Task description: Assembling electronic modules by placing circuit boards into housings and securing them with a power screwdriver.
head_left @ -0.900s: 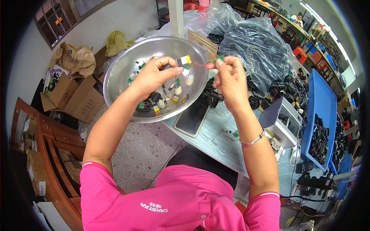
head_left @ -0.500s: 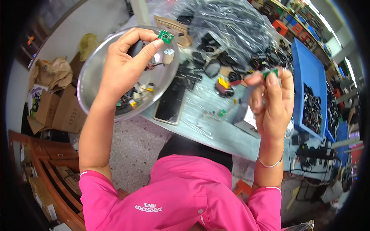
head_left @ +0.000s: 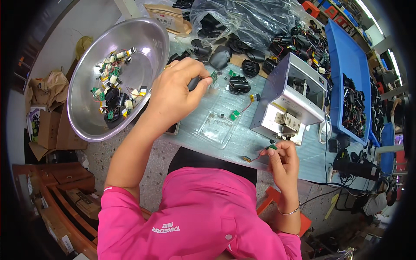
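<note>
Hands both pinched shut: left hand (head_left: 175, 93) grips a small green circuit board (head_left: 214, 76) over the bench (head_left: 225, 143); right hand (head_left: 284, 162) clamps another wired board (head_left: 273, 147) beside the grey machine (head_left: 288, 102). I judge red leads need slack.

One steel bowl (head_left: 143, 39), one grey machine (head_left: 277, 102), two blue trays (head_left: 346, 56).

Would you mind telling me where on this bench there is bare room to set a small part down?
The bench is barest along its near edge, between the left hand and the grey machine, around the clear plastic sheet. The metal bowl still has bare room on its near side. It is crowded behind, with black parts and bags, and in the blue tray.
</note>
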A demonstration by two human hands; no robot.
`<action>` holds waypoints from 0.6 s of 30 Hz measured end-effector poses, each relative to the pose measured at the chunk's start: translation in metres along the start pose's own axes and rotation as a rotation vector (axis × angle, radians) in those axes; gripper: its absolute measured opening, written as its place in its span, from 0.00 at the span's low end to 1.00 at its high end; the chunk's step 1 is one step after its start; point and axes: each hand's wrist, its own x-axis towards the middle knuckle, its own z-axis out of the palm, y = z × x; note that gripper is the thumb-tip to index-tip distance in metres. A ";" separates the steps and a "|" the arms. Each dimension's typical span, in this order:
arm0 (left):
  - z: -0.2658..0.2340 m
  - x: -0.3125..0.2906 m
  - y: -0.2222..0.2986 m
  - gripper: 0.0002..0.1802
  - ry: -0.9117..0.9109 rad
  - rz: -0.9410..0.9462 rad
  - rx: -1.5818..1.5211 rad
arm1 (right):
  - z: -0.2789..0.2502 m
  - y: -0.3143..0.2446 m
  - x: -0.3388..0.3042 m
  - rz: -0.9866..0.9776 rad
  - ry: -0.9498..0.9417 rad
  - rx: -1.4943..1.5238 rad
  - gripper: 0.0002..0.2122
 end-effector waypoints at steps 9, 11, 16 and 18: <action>0.024 0.003 0.006 0.05 0.027 0.098 0.300 | -0.005 -0.012 0.017 -0.668 0.007 -0.468 0.05; 0.035 0.002 0.005 0.05 -0.008 0.098 0.359 | -0.005 -0.009 0.020 -0.689 -0.139 -0.684 0.09; 0.045 -0.010 0.003 0.07 -0.077 0.047 0.359 | -0.015 0.009 0.020 -0.596 -0.267 -0.894 0.15; 0.044 -0.015 0.004 0.12 -0.091 0.027 0.346 | -0.021 0.022 0.019 -0.608 -0.213 -0.884 0.15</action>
